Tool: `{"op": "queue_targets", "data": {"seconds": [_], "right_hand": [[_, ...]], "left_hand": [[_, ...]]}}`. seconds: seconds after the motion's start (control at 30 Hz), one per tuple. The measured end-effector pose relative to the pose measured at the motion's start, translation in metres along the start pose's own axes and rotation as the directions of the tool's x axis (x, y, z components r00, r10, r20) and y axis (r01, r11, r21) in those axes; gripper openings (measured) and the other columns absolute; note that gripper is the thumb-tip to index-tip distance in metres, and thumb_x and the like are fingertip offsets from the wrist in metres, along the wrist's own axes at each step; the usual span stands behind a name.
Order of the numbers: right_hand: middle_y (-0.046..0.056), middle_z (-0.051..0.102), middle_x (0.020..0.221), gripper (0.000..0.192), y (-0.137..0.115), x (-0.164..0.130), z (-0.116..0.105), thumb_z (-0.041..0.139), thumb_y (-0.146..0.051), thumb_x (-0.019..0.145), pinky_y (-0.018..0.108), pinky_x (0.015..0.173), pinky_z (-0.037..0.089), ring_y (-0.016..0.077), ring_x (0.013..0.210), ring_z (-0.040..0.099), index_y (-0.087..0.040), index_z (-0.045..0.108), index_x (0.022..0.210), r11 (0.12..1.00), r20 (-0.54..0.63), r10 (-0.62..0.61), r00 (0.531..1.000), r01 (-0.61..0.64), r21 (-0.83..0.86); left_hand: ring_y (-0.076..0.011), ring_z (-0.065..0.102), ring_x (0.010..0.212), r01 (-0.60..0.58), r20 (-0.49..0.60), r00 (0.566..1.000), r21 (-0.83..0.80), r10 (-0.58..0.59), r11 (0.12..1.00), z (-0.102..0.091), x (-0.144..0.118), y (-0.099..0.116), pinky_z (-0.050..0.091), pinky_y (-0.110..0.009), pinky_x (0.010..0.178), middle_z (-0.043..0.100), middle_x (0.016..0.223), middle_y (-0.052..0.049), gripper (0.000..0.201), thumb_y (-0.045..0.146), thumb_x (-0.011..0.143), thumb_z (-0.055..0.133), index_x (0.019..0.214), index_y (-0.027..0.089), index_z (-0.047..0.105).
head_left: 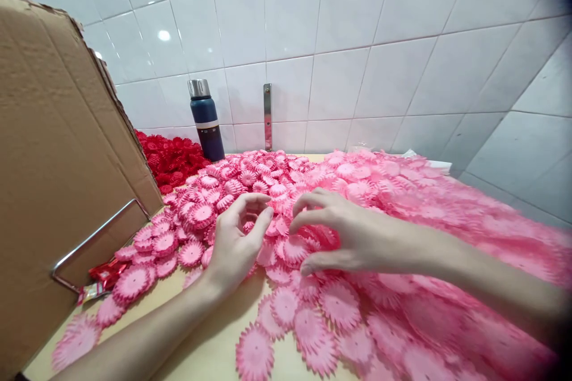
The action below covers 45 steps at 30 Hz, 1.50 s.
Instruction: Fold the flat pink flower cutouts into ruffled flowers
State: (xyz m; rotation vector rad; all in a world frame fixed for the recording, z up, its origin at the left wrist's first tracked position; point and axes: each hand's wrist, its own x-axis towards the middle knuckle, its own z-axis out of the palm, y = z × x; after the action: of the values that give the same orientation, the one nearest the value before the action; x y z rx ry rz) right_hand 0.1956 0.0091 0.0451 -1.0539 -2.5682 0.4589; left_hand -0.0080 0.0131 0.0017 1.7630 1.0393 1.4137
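Note:
Pink scalloped discs (295,248), like flower-shaped petal pieces with a small centre hole, lie in a broad heap. My left hand (236,241) hovers at the near side of the heap, its fingers curved and the thumb apart from them; nothing shows in its grasp. Facing it, my right hand (342,229) is over the discs with bent fingers spread and the thumb held away. Some discs lie just behind and below its fingers, and I see none gripped. A gap separates the two hands.
A cardboard box (67,161) stands at the left, beside a bent metal wire (100,235) and a small red packet (107,274). Red discs (172,158) are piled near a dark blue bottle (208,125). A tiled wall (339,24) closes off the back.

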Motion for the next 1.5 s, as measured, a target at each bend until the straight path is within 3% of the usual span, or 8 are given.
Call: {"op": "queue_targets", "data": {"seconds": [0.1,0.27,0.47,0.63,0.83,1.0,1.3,1.5], "right_hand": [[0.005,0.064,0.088,0.016,-0.002,0.001,0.004,0.055,-0.028,0.09,0.037,0.08,0.043,0.0201,0.09,0.055,-0.02,0.067,0.083,0.996,-0.062,-0.046,0.997,0.041,-0.08],[0.003,0.065,0.074,0.019,0.005,0.005,-0.008,0.051,-0.025,0.092,0.027,0.057,0.043,0.0128,0.063,0.055,-0.017,0.065,0.084,0.999,-0.239,0.052,0.97,-0.052,0.008],[0.002,0.068,0.076,0.014,0.0,0.004,-0.011,0.054,-0.018,0.088,0.025,0.059,0.046,0.0124,0.066,0.06,-0.017,0.068,0.086,0.994,-0.251,0.055,0.966,-0.03,0.101],[0.001,0.071,0.081,0.013,-0.011,0.003,-0.01,0.056,-0.02,0.087,0.025,0.064,0.05,0.0127,0.071,0.064,-0.018,0.069,0.088,0.958,-0.172,0.075,0.982,-0.023,0.287],[0.003,0.072,0.089,0.013,-0.014,0.002,-0.013,0.056,-0.025,0.089,0.027,0.071,0.052,0.0155,0.081,0.067,-0.017,0.067,0.092,0.858,-0.067,0.115,0.991,-0.065,0.51],[0.003,0.07,0.084,0.015,-0.01,0.003,-0.013,0.053,-0.024,0.09,0.028,0.069,0.051,0.0159,0.078,0.066,-0.017,0.066,0.087,0.903,-0.149,0.188,0.971,-0.11,0.416],[0.005,0.071,0.085,0.021,-0.002,0.005,-0.012,0.053,-0.032,0.09,0.03,0.065,0.051,0.0176,0.077,0.066,-0.018,0.068,0.091,0.942,-0.226,0.221,0.949,-0.148,0.301],[0.006,0.071,0.091,0.013,-0.007,0.006,-0.011,0.058,-0.027,0.085,0.032,0.077,0.054,0.0186,0.085,0.068,-0.018,0.066,0.089,0.906,-0.194,0.226,0.955,-0.133,0.401]], "left_hand": [[-0.0149,0.062,0.09,-0.008,-0.001,1.0,-0.01,0.008,1.0,0.0,0.0,0.001,0.051,-0.027,0.081,0.065,0.094,-0.002,0.009,0.023,0.087,0.06,0.096,0.02,0.062],[-0.0144,0.062,0.081,-0.015,0.133,0.991,0.072,0.006,0.997,-0.001,-0.001,0.004,0.051,-0.027,0.074,0.065,0.091,-0.003,0.013,0.025,0.086,0.063,0.097,0.019,0.061],[-0.0159,0.064,0.082,-0.06,0.258,0.965,0.08,0.037,0.995,0.0,-0.006,0.007,0.053,-0.03,0.077,0.066,0.089,-0.003,0.026,0.03,0.081,0.069,0.104,0.019,0.06],[-0.0159,0.064,0.085,-0.057,0.259,0.965,0.006,0.053,0.998,0.001,-0.007,0.007,0.053,-0.031,0.079,0.064,0.092,-0.003,0.027,0.029,0.081,0.07,0.103,0.02,0.057],[-0.0142,0.061,0.084,-0.07,0.157,0.985,0.022,0.065,0.997,0.001,-0.005,0.001,0.052,-0.028,0.075,0.061,0.095,-0.001,0.025,0.024,0.08,0.071,0.1,0.022,0.055],[-0.0126,0.061,0.079,-0.088,0.178,0.981,0.034,0.08,0.996,-0.001,-0.004,0.003,0.05,-0.026,0.074,0.064,0.086,0.0,0.008,0.021,0.085,0.064,0.093,0.02,0.061],[-0.0145,0.065,0.083,-0.052,0.162,0.986,0.133,0.03,0.99,-0.001,-0.003,0.003,0.05,-0.028,0.08,0.071,0.088,-0.002,0.007,0.023,0.086,0.064,0.088,0.019,0.069],[-0.0161,0.064,0.086,-0.045,0.164,0.986,0.096,0.029,0.994,0.0,-0.003,0.005,0.051,-0.029,0.079,0.068,0.094,-0.003,0.016,0.029,0.083,0.066,0.095,0.019,0.063]]}}
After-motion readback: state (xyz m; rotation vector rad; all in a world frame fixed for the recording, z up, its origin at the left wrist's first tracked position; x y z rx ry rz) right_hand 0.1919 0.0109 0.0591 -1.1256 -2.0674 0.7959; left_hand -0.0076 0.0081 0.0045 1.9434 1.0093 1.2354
